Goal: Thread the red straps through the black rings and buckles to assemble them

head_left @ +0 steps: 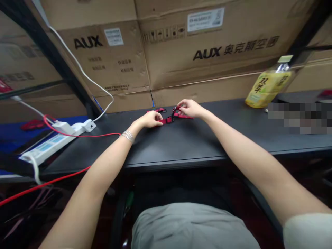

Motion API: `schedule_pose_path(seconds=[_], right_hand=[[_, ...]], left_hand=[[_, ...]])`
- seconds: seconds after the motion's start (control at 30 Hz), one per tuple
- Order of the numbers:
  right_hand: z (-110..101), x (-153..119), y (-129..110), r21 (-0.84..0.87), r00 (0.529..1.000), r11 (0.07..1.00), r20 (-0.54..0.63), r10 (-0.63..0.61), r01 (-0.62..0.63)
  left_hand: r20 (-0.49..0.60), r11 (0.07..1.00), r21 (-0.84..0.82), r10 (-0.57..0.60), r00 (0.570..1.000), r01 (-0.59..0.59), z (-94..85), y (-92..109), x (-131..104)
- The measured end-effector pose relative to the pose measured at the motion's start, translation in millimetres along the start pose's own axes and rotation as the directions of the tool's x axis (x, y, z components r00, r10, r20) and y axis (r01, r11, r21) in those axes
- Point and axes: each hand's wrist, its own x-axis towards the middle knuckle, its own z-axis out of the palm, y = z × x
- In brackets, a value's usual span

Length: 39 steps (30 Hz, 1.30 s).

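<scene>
Where the left hand [150, 119] pinches, red strap [164, 121] is hidden.

From my remote feed, I see a dark counter [181, 147] running across from nine o'clock to three. Two cardboard boxes stand behind it: one printed AUX [103, 71] at eleven o'clock with a white label [113, 37], and a wider one [173, 67] from twelve to two, also marked AUX. Between two and three o'clock I have a yellow-labelled bottle [268, 86] with a pale cap, standing near the wider box. A blurred-out patch [298, 118] sits at three. Around nine o'clock I make out a white power strip [53, 141] with plugs in it; a white cable [80, 65] climbs toward ten, past a dark metal post [41, 45]. A red cable [52, 182] crosses at eight.
</scene>
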Motion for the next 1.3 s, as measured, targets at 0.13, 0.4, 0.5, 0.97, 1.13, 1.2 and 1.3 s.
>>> schedule_pose_path(seconds=[0.13, 0.4, 0.5, 0.97, 1.13, 1.2, 1.3], right_hand=[[-4.6, 5.6, 10.3, -0.226, 0.990, 0.974, -0.135, -0.046, 0.015], [-14.1, 14.5, 31.3, -0.268, 0.984, 0.963, -0.173, -0.049, 0.001], [-14.7, 16.7, 35.4, -0.233, 0.984, 0.972, -0.177, -0.029, -0.013], [-15.3, 18.7, 37.9, -0.060, 0.977, 0.990, -0.178, 0.114, -0.126], [-16.8, 21.8, 42.8, -0.126, 0.962, 0.983, -0.254, 0.101, -0.136], [-17.4, 21.5, 42.6, -0.125, 0.955, 0.982, -0.279, 0.103, -0.142], [-18.1, 20.3, 41.3, -0.104, 0.953, 0.984, -0.282, 0.109, -0.144]], left_hand=[[-0.038, 1.000, 0.017, -0.025, 0.999, 0.026, -1.5, -2.7, 0.2], [-0.133, 0.991, 0.038, -0.120, 0.984, 0.126, -2.9, -6.4, 2.5], [-0.202, 0.984, 0.096, -0.126, 0.971, 0.148, -4.7, -9.8, 4.4], [-0.330, 0.964, 0.090, -0.210, 0.921, 0.252, -13.6, -26.8, 4.8], [-0.332, 0.978, 0.043, -0.176, 0.927, 0.202, -13.7, -28.9, 4.3], [-0.334, 0.983, 0.019, -0.166, 0.928, 0.182, -13.6, -29.2, 4.2], [-0.340, 0.984, -0.012, -0.172, 0.924, 0.178, -14.0, -29.4, 4.4]])
